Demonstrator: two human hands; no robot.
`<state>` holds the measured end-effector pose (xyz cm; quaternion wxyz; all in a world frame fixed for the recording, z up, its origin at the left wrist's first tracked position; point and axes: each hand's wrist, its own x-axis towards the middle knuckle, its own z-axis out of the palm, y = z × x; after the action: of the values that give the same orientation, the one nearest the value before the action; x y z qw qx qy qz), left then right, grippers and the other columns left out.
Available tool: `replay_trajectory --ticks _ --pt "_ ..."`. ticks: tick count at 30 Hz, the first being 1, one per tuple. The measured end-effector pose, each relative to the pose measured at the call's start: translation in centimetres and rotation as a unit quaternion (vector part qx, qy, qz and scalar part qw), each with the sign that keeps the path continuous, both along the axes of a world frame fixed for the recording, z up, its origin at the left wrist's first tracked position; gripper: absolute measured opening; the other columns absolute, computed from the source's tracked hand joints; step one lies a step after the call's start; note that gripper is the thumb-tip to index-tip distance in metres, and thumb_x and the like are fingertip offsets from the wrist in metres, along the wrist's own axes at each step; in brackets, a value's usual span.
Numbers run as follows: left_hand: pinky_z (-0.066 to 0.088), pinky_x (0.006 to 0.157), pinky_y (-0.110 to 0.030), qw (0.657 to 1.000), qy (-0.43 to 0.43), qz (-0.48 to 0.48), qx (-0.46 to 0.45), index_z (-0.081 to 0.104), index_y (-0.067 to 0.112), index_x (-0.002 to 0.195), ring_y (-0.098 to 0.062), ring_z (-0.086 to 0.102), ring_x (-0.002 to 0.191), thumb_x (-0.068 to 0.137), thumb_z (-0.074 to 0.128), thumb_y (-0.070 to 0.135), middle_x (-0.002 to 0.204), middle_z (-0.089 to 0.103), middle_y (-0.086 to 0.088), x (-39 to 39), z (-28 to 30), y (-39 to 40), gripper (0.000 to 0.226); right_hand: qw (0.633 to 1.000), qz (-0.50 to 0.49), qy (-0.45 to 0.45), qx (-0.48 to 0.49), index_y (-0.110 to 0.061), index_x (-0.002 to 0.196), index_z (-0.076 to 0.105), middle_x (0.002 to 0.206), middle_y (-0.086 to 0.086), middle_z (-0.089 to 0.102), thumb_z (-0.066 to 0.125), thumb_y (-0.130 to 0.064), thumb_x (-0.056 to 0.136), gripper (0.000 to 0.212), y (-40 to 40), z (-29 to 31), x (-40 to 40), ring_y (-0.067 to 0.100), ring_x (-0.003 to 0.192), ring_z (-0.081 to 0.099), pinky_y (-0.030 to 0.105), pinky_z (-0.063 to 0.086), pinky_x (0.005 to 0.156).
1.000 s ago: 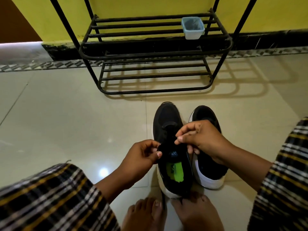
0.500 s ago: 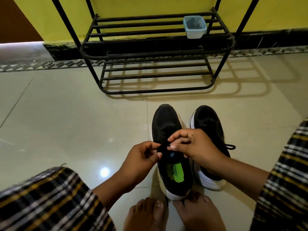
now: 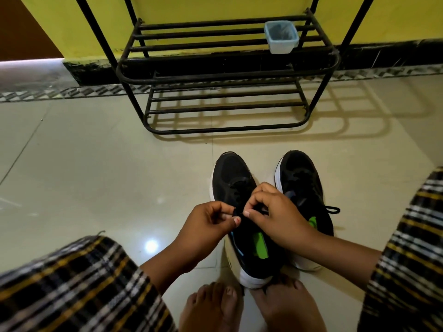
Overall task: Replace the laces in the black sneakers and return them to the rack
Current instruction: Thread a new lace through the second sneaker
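- Your left hand (image 3: 211, 224) and right hand (image 3: 275, 212) both pinch the black lace (image 3: 237, 213) over the left sneaker (image 3: 233, 178).
- Its green insole label (image 3: 260, 245) shows no readable writing.

- Sneakers (image 3: 236, 185): black, white soles, green insoles
- Lace (image 3: 333, 209): black
- Rack (image 3: 227, 75): black
- Tub (image 3: 281, 40): pale blue
- Wall (image 3: 215, 8): yellow, black skirting
- Floor (image 3: 96, 176): glossy cream tiles
- Clothing (image 3: 72, 288): black, white and yellow check

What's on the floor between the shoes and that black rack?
Nothing: in the head view only bare tiled floor and the rack's shadow lie between the two black sneakers and the rack.
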<state>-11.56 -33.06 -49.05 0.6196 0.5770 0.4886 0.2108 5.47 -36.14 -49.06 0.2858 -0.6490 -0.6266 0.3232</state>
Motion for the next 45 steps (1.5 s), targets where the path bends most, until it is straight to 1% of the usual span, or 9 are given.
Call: replay_trajectory --ticks 10,17,20,24,30,34,36,38,45 --pt "0.055 0.087 -0.039 1.0 0.014 0.002 0.012 0.07 0.008 0.095 -0.024 0.069 0.088 0.085 0.068 0.009 0.09 0.07 -0.016 0.4 -0.4 0.3 0.011 0.999 -0.022 -0.002 -0.039 -0.024 0.075 0.056 0.089 -0.012 0.044 0.063 -0.02 0.088 0.014 0.0 -0.4 -0.6 -0.003 0.085 0.048 0.007 0.035 0.071" --pt "0.048 0.066 -0.01 0.998 0.037 -0.005 0.046 0.068 0.022 0.092 0.003 0.064 0.071 0.094 0.055 0.01 0.079 0.07 0.006 1.1 -0.3 0.4 0.018 0.994 -0.074 0.016 -0.083 -0.022 0.073 0.056 0.089 -0.008 0.046 0.061 -0.018 0.089 0.018 0.3 -0.2 -0.6 0.0 0.078 0.046 0.014 0.034 0.069" --pt "0.05 0.071 -0.012 0.998 0.043 -0.014 0.049 0.069 0.022 0.093 0.001 0.066 0.074 0.094 0.053 0.006 0.082 0.071 0.006 1.5 -0.2 0.6 0.023 0.984 -0.126 0.028 -0.122 -0.018 0.071 0.058 0.084 -0.006 0.052 0.06 -0.018 0.091 0.019 0.4 -0.6 -0.7 0.007 0.078 0.051 0.022 0.037 0.073" --pt "0.054 0.079 -0.02 0.996 0.057 -0.018 0.064 0.071 0.022 0.094 -0.002 0.068 0.078 0.093 0.054 0.004 0.086 0.073 0.003 1.8 -0.4 0.7 0.025 0.949 -0.213 0.159 -0.17 -0.008 0.075 0.062 0.077 0.007 0.063 0.059 -0.016 0.092 0.018 0.5 -1.0 -1.3 0.02 0.081 0.061 0.031 0.049 0.076" --pt "0.056 0.082 -0.03 0.993 0.09 -0.001 0.08 0.074 0.014 0.093 -0.009 0.068 0.081 0.09 0.06 0.007 0.084 0.073 0.001 1.5 -1.0 1.0 0.016 0.961 -0.159 0.151 -0.169 -0.018 0.067 0.056 0.071 0.0 0.059 0.062 -0.018 0.09 0.024 0.6 -0.8 -1.4 0.014 0.076 0.058 0.03 0.048 0.075" --pt "0.055 0.078 -0.023 0.993 0.081 0.004 0.084 0.075 0.016 0.093 -0.006 0.068 0.081 0.088 0.064 0.01 0.084 0.074 0.003 1.7 -1.1 0.9 0.013 0.962 -0.178 0.123 -0.166 -0.014 0.069 0.058 0.076 0.007 0.062 0.062 -0.016 0.09 0.021 1.1 -1.1 -1.3 0.021 0.081 0.061 0.035 0.05 0.079" --pt "0.053 0.075 -0.018 0.993 0.081 0.015 0.083 0.075 0.015 0.094 -0.005 0.068 0.081 0.087 0.065 0.011 0.085 0.074 0.003 1.8 -1.2 0.8 0.012 0.951 -0.2 0.155 -0.177 -0.01 0.074 0.059 0.072 0.007 0.06 0.06 -0.016 0.091 0.018 1.1 -1.3 -1.4 0.019 0.071 0.059 0.031 0.049 0.066" --pt "0.052 0.073 -0.015 0.993 0.087 0.022 0.083 0.074 0.014 0.096 -0.004 0.067 0.081 0.087 0.066 0.013 0.086 0.073 0.003 1.7 -1.3 0.8 0.012 0.944 -0.217 0.172 -0.181 -0.01 0.074 0.058 0.061 0.0 0.051 0.058 -0.016 0.092 0.019 1.1 -1.3 -1.3 0.011 0.057 0.047 0.023 0.036 0.053" --pt "0.052 0.072 -0.022 0.991 0.095 0.03 0.087 0.073 0.014 0.093 -0.005 0.065 0.074 0.089 0.064 0.015 0.082 0.072 0.001 1.6 -1.3 0.8 0.01 0.943 -0.198 0.199 -0.181 -0.01 0.076 0.062 0.058 -0.004 0.052 0.063 -0.014 0.089 0.014 0.9 -0.8 -1.3 -0.002 0.039 0.045 0.01 0.031 0.041"
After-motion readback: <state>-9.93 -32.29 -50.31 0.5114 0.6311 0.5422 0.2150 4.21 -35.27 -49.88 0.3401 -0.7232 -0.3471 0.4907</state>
